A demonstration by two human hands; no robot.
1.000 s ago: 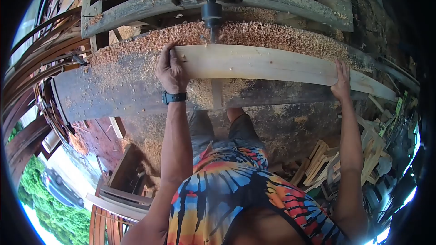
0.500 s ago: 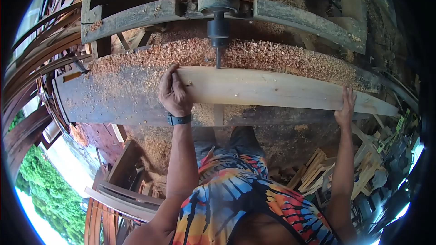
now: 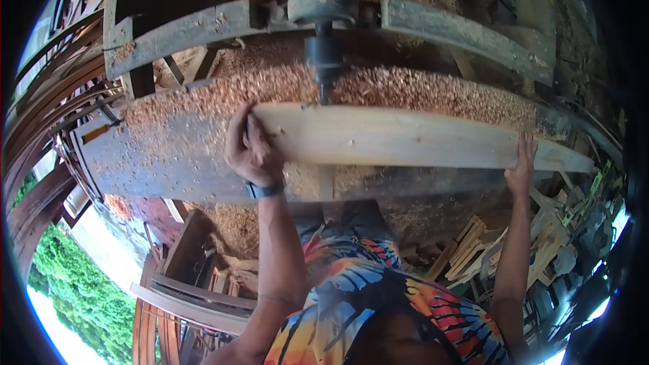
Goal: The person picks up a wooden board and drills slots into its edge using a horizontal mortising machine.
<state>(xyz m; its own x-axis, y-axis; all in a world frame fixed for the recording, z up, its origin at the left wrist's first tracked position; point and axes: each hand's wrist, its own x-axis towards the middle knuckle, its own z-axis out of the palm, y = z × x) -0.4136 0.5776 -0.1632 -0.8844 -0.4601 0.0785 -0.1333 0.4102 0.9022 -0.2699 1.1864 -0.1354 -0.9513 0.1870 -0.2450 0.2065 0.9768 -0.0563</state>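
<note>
A long pale wooden board (image 3: 399, 136) lies across the dark worktable (image 3: 169, 155). My left hand (image 3: 255, 149), with a dark watch on the wrist, is wrapped round the board's left end. Further along, near its tapering right end, my right hand (image 3: 521, 165) grips the front edge with fingers over the top. The drill-like spindle (image 3: 324, 61) points down at the board's far edge, its tip at that edge. Wood chips (image 3: 419, 91) are heaped along the table behind the board.
A wooden frame rail (image 3: 466, 39) runs behind the table, on both sides of the spindle. Scrap wood (image 3: 473, 247) is piled at the lower right. Curved wooden strips (image 3: 57, 105) stand at the left, and more boards (image 3: 196, 307) lie at the lower left.
The view has shifted, so table and spindle sit lower in the picture. The board has slid slightly left relative to the spindle, with both hands still holding it.
</note>
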